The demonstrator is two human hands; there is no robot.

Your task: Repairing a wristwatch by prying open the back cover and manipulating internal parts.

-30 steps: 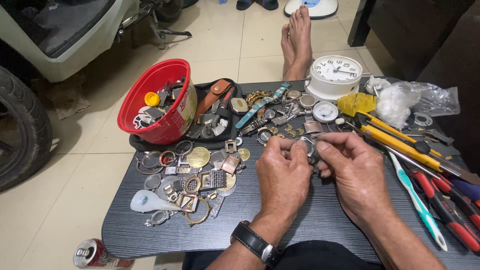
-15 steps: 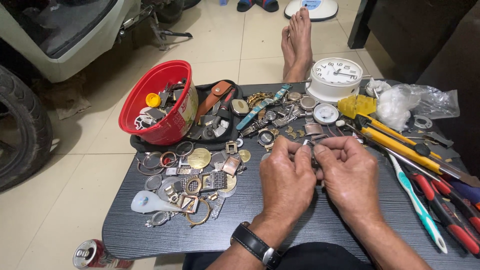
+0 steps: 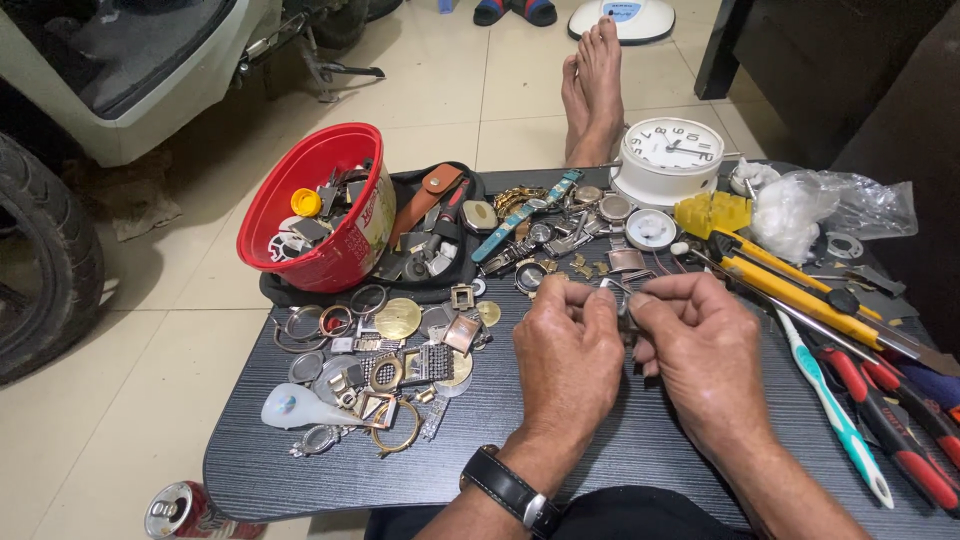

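Head view, looking down on a low black wood-grain bench.

Containers: round red plastic bowl at the bench's far left, tilted toward the viewer, holding a yellow cap and loose grey and white watch parts. It leans on a shallow black tray that carries a brown leather strap, watch cases and a square-faced watch. A crumpled clear plastic bag with white wadding sits at the far right.

Hands: left hand and right hand meet just past the bench's middle, fingertips pinched together on a small silver metal watch part; both are clenched around it, and its exact shape is hidden by the fingers. A black wristwatch is on the left wrist.

Edges and room: near strip of the bench in front of the wrists is bare. A scatter of metal watch cases and rings fills the left side close to the front-left edge. Along the right edge lie a yellow-handled utility knife, a white and teal toothbrush and red-handled pliers, some overhanging the rim. A white round alarm clock stands at the far edge.

Room: pale tiled floor; bare feet rest beyond the bench; a black tyre at left; a drink can on the floor by the near-left corner.
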